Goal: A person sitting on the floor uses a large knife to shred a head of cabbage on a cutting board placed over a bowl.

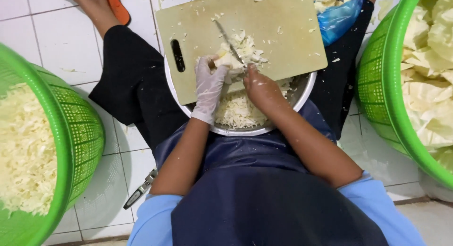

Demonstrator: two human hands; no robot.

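You sit on a white tiled floor (56, 43), and the cutting board (278, 38) lies across a steel bowl (302, 92) between your legs, so the cut pieces can fall from the board edge down into the bowl. On the board, near its front edge, your gloved left hand (210, 83) is closed over a cabbage piece (226, 59) and presses it down, so it does not slide. Your bare right hand (259, 88) is closed around the handle of a knife (229, 40); the blade points away from you over the cabbage. Left of the board stands a green basket (80, 132) with shredded cabbage, right of the board another basket (377, 85) with whole leaves. A blue bag (339, 17) lies at the far right corner of the board.
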